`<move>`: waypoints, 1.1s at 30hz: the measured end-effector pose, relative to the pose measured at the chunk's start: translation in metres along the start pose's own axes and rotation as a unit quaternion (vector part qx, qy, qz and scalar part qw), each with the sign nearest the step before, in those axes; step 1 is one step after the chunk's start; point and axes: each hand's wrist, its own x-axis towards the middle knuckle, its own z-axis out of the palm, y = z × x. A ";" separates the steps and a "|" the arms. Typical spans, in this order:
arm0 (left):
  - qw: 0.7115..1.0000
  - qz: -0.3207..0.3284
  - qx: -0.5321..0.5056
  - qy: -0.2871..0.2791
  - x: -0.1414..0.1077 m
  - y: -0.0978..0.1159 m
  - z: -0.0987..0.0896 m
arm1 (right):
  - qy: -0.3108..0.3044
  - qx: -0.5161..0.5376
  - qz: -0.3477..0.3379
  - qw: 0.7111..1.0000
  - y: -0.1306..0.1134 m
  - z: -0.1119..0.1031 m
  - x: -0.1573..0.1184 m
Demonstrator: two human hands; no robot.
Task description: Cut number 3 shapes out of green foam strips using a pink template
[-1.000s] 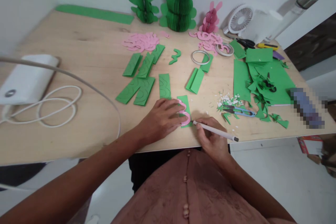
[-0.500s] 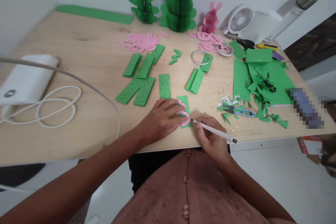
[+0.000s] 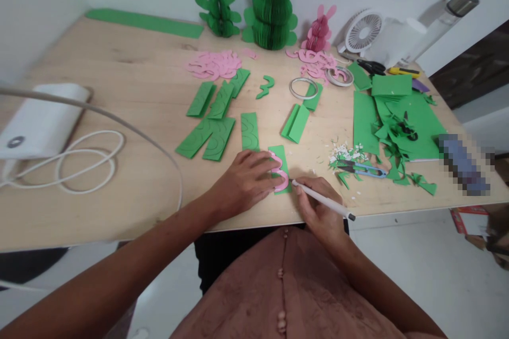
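Observation:
Near the table's front edge, a pink curved cutout point(image 3: 282, 180) lies on a green paper strip point(image 3: 278, 150). My left hand point(image 3: 244, 180) is open, its fingers resting on the cutout's left side and pressing it to the strip. My right hand point(image 3: 321, 204) is closed round a white pen point(image 3: 323, 199), whose tip is beside the strip's right edge. Just behind my left hand lies another green strip point(image 3: 249, 131) with a curved outline drawn on it. More marked green strips point(image 3: 210, 132) lie to the left.
Green honeycomb paper figures point(image 3: 272, 13) stand at the back with a pink one point(image 3: 318, 30). Blue snips point(image 3: 368, 169), paper scraps point(image 3: 345, 152) and green sheets point(image 3: 366, 122) lie to the right. A white device point(image 3: 42, 119) and its looped cable point(image 3: 91, 161) occupy the left.
The pen's rear end has shifted slightly left and down in my right hand. My left hand, the pink cutout and the strip look unchanged.

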 end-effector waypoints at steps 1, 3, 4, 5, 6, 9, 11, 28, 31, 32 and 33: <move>1.000 0.000 0.001 0.000 0.000 0.000 0.000 | -0.001 -0.002 0.000 1.000 0.000 0.000 0.000; 1.000 0.001 0.004 -0.003 -0.001 0.000 0.000 | -0.002 -0.008 -0.001 1.000 0.000 0.000 0.000; 1.000 0.002 0.005 -0.003 -0.001 0.000 0.000 | -0.002 -0.010 -0.004 1.000 0.000 0.000 0.000; 1.000 0.004 0.005 -0.001 -0.001 0.000 0.000 | -0.003 -0.012 -0.008 1.000 0.001 0.000 0.000; 1.000 0.004 0.005 -0.001 -0.001 0.000 0.000 | -0.004 -0.014 -0.011 1.000 0.001 0.000 0.000; 1.000 0.000 0.004 -0.003 0.000 0.000 0.000 | -0.007 -0.017 -0.014 1.000 0.001 0.000 0.000; 1.000 -0.004 0.004 -0.004 0.000 0.000 0.000 | -0.011 -0.019 -0.009 1.000 0.001 0.000 0.000; 1.000 0.003 0.009 -0.002 0.000 -0.001 0.001 | -0.023 -0.028 -0.014 0.999 0.000 0.001 0.003; 1.000 0.004 0.009 0.002 0.000 -0.001 0.001 | -0.026 -0.033 -0.016 0.999 0.000 0.001 0.004; 1.000 0.005 0.009 0.002 0.000 -0.001 0.001 | -0.028 -0.033 -0.017 0.999 0.000 0.001 0.005; 1.000 0.006 0.008 0.003 0.000 -0.001 0.001 | -0.029 -0.032 -0.017 0.999 0.000 0.001 0.005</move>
